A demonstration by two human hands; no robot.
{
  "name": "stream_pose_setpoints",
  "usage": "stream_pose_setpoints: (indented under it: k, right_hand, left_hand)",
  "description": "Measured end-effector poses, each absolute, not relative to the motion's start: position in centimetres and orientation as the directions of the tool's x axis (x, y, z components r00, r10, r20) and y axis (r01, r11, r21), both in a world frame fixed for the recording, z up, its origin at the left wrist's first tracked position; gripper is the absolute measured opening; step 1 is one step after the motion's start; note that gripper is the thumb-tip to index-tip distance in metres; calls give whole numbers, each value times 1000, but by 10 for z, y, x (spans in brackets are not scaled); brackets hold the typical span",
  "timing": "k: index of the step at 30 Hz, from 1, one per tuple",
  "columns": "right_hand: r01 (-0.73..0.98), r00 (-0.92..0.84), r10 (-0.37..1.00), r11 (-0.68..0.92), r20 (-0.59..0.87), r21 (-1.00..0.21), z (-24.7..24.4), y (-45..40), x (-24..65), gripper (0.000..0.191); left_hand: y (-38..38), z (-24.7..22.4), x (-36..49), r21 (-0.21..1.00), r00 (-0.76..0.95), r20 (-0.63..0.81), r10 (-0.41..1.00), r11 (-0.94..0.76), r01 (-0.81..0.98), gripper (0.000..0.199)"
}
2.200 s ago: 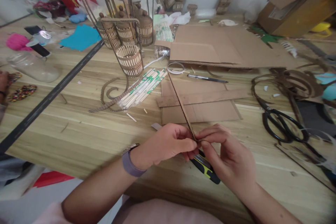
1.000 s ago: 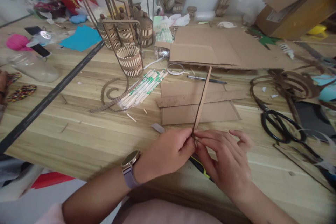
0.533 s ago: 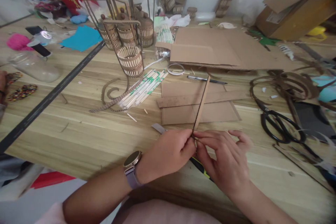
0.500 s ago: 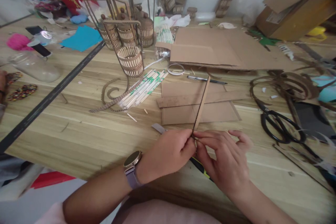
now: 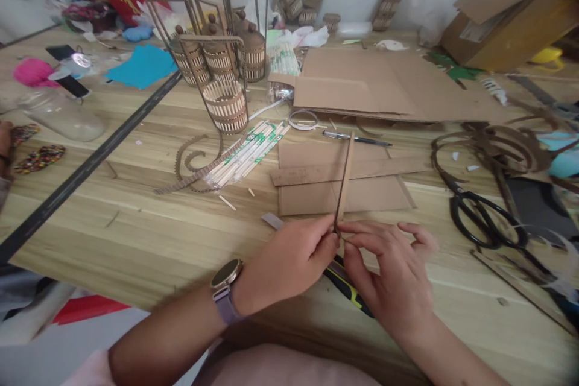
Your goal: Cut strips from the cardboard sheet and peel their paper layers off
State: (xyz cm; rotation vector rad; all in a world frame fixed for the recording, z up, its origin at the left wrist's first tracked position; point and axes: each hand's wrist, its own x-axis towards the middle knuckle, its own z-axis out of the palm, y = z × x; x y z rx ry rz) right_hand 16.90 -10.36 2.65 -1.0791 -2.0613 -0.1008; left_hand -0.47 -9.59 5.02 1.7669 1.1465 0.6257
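Between my hands a narrow cardboard strip (image 5: 346, 178) points away from me, its corrugated edge showing. My left hand (image 5: 289, 259), with a watch on the wrist, is closed on the strip's near end. My right hand (image 5: 391, 268) pinches at the same end with thumb and forefinger; its little finger sticks out. What exactly lies between the fingertips is too small to make out. Below the hands lies a black and yellow utility knife (image 5: 346, 289), partly hidden. Beyond them flat cardboard pieces (image 5: 307, 199) lie on the wooden table (image 5: 149, 241).
Black scissors (image 5: 486, 217) and curled cardboard strips (image 5: 506, 148) lie at right. Wrapped sticks (image 5: 248, 154) and a pen (image 5: 357, 137) are farther in. Several lantern-like stick-and-cardboard holders (image 5: 225, 108) stand at back left. Another person's hand (image 5: 4, 139) shows at the left edge.
The far end of the strip has swung slightly to the left. My right hand has shifted a little right, and more of the utility knife shows beneath the hands.
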Motion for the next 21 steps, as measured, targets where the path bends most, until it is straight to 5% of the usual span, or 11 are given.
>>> stream_pose_setpoints:
  k: [11, 21]
  right_hand:
    - [764, -332, 634, 615, 699, -196, 24, -106, 161, 9]
    - [756, -329, 649, 616, 686, -220, 21, -107, 158, 10]
  left_hand:
    - [-95, 42, -3, 951, 376, -65, 924, -56, 303, 23]
    - [-101, 34, 1, 920, 301, -37, 953, -86, 382, 45]
